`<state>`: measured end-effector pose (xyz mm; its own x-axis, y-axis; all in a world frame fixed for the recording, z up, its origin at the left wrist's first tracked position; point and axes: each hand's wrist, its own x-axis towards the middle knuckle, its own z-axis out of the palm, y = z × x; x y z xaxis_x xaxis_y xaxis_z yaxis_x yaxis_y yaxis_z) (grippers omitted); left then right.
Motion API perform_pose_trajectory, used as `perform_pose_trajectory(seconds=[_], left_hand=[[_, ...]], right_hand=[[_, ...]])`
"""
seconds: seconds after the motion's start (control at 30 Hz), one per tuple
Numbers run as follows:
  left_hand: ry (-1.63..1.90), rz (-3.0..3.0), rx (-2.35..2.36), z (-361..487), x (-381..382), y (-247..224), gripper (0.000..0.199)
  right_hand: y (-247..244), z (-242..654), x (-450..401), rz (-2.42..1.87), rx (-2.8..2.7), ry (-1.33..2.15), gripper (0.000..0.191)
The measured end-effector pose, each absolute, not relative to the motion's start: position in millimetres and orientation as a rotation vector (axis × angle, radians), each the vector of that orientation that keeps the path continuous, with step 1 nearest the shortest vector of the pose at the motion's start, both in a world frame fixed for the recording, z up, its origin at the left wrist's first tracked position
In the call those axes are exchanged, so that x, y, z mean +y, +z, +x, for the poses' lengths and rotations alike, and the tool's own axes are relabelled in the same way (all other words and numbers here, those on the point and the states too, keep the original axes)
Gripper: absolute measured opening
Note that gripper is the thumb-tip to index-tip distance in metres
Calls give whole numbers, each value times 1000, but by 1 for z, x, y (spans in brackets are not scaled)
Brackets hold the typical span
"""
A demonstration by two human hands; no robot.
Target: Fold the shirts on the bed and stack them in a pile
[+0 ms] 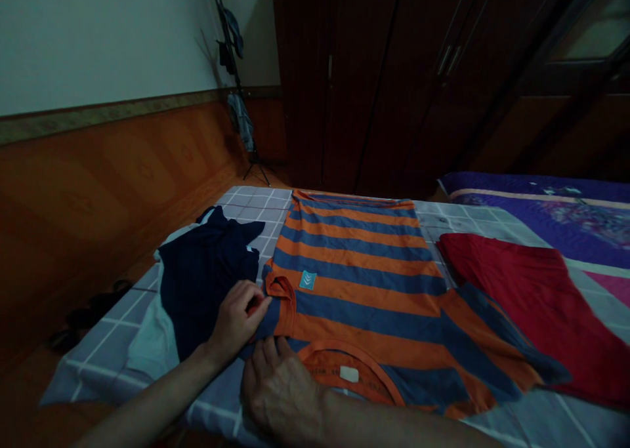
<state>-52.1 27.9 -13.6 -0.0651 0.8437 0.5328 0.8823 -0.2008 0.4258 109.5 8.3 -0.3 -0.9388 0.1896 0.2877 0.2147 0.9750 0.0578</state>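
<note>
An orange and blue striped T-shirt (364, 290) lies spread on the checked bedding, its collar towards me and its hem away. My left hand (241, 317) has its fingers pinched on the edge of the shirt's left sleeve, where the cloth is folded over. Close beside it, my right hand (280, 382) rests back-up on the same sleeve near the collar, fingers curled downward; its fingertips are hidden in the cloth. A small blue patch (308, 280) shows on the shirt's chest.
Dark navy clothing (207, 284) lies over a pale garment (153, 343) at the left. Red cloth (522, 297) is at the right, before a purple blanket (551, 195). A coat stand (236, 67) and dark wardrobe (364, 87) are behind the bed.
</note>
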Motion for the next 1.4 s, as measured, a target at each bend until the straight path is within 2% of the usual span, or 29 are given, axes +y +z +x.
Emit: perform_pose_trajectory(seconds=[0.13,0.27,0.43,0.57,0.73,0.87,1.03,1.17,1.3,1.4], left_hand=[[-822,-2401,-1839,-53,34,-13,16],[-467,-2541,-1775,-54,39,-18,47],[-228,-2589,-1707,-57,44,-14,55],[-191,-2613,-1627,-57,51,-13,56],[-156,-2662,-1531,-52,53,-16,62],[-175,-2704,-1457,-48,50,-19,73],[-299,-2737,-1420,-38,49,-19,74],[-393,-2959,-1301,3,47,11,70],[-357,-3344,-958,75,47,44,61],[-283,-3541,-775,127,53,46,63]], right_hand=[[2,111,9,-258,-2870,-170,17],[4,114,9,-221,-2869,-182,16],[16,117,9,-182,-2892,-161,10],[46,130,7,-239,-2820,-59,10],[87,202,23,-845,-2391,177,19],[68,304,35,-1434,-1689,167,25],[19,392,24,-2013,-961,290,52],[8,405,26,-2045,-904,472,57],[14,398,41,-1907,-853,611,46],[17,394,43,-1785,-725,628,37]])
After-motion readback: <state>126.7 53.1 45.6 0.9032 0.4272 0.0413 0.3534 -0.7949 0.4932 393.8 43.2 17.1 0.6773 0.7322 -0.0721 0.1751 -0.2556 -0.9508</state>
